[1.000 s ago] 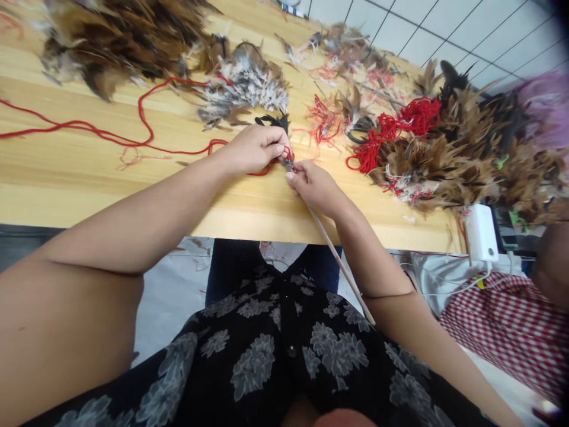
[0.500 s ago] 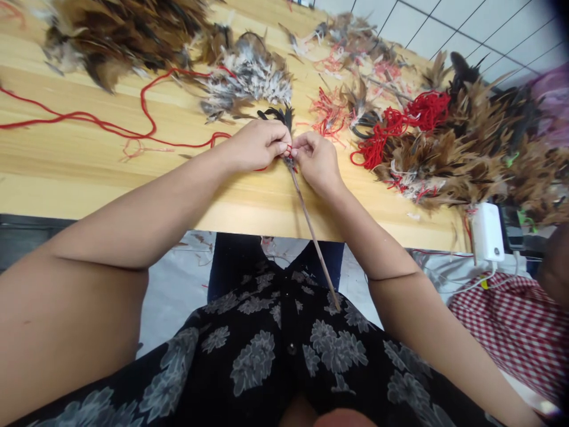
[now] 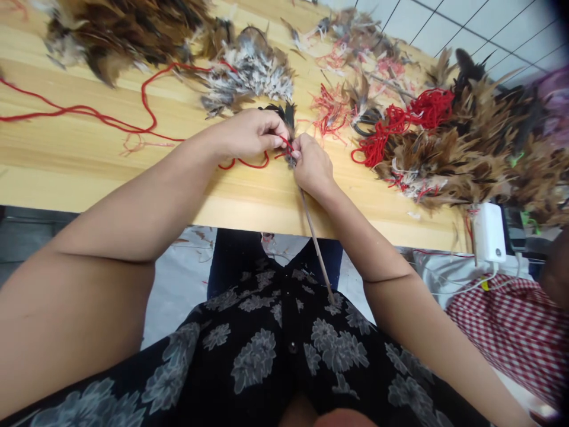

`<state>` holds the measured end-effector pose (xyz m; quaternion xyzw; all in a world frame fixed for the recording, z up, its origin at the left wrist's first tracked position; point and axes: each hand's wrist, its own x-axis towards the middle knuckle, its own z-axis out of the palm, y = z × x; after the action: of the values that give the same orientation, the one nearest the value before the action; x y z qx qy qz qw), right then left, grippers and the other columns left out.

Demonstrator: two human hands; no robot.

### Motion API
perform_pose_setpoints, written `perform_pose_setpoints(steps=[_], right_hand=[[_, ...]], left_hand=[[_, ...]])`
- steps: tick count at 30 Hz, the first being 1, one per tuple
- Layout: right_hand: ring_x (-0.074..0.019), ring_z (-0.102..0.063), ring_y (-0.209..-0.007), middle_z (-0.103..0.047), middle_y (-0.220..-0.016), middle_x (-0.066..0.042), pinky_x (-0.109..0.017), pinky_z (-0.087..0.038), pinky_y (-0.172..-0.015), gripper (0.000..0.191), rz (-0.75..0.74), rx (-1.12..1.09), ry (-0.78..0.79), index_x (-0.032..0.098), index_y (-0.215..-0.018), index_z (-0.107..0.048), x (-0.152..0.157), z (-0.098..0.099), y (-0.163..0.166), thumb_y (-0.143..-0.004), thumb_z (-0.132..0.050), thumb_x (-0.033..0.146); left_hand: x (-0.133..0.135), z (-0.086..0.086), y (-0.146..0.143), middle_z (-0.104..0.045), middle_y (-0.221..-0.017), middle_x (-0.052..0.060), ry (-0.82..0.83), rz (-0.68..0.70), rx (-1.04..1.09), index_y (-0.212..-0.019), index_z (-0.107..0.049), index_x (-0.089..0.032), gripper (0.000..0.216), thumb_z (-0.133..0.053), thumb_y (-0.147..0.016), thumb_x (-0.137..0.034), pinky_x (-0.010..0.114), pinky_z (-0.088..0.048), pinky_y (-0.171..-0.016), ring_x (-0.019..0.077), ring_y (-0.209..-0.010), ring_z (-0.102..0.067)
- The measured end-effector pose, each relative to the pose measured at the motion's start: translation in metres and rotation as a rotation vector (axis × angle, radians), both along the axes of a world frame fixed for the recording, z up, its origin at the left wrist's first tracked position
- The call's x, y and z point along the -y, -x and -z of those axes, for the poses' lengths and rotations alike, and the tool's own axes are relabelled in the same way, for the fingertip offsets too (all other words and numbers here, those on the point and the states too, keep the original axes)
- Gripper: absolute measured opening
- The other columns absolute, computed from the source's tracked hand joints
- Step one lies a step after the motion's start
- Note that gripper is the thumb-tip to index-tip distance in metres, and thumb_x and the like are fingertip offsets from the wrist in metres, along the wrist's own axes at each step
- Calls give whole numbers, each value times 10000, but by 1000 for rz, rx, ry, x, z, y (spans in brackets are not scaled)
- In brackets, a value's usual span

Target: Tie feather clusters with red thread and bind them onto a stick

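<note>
My left hand [image 3: 262, 133] pinches a red cord [image 3: 287, 143] between thumb and forefinger. The cord runs across to the top of a thin stick [image 3: 316, 246], where dark feathers [image 3: 288, 112] are gathered. Close beside it, my right hand [image 3: 313, 163] is closed around the feathered end of the stick at the cord, its fingertips near the left hand's. From there the stick slants down past the table edge to my patterned top. A loop of red cord hangs beneath my left hand on the table. Just what lies under the right fingers is hidden.
Brown feathers [image 3: 133, 35] and a white-grey feather bundle [image 3: 253, 71] lie at the upper left. At right are a red cord heap [image 3: 429, 110], more brown feathers [image 3: 471, 160] and a white charger-like box [image 3: 489, 232]. A person in red checks sits at far right.
My left hand has drawn slightly up and left, pulling a short length of red cord taut. My right hand has turned inward and closed more over the stick's feathered end.
</note>
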<state>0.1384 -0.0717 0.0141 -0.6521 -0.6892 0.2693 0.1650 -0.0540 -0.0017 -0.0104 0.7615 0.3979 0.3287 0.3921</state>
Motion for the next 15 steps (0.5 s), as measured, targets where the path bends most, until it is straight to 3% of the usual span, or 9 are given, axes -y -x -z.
perform_pose_setpoints(steps=[3, 6, 11, 15], right_hand=[[-340, -698, -1364, -746, -1305, -115, -542, -598, -1188, 208, -19, -25, -31, 270, -1178, -638, -2, 10, -3, -1178, -563, 464], [-348, -695, -1397, -744, -1314, -122, -534, -595, -1186, 239, -18, -32, -38, 269, -1197, -636, -4, 13, -3, -1183, -556, 494], [-343, -707, -1388, -753, -1328, -122, -530, -591, -1189, 186, 6, -34, -17, 264, -1204, -632, -3, 9, -1, -1182, -545, 428], [-350, -694, -1422, -756, -1320, -120, -537, -587, -1203, 178, 7, -39, -35, 273, -1171, -634, -1, 6, 1, -1170, -579, 443]], left_hand=[[-4, -18, 10, -754, -935, 76, -103, 69, -98, -750, -738, -311, 149, -881, -785, -290, 511, -583, -1082, 378, -1173, -721], [5, -32, 15, -723, -982, 85, -266, -6, -199, -837, -789, -315, 77, -861, -832, -287, 542, -477, -1198, 375, -1263, -599], [35, -42, 7, -692, -842, 55, -202, -129, -334, -910, -794, -309, 35, -762, -923, -313, 527, -452, -1029, 344, -1021, -621], [54, -45, 0, -774, -862, 18, -81, -124, -222, -996, -773, -294, 132, -698, -994, -402, 494, -481, -1052, 323, -1140, -687]])
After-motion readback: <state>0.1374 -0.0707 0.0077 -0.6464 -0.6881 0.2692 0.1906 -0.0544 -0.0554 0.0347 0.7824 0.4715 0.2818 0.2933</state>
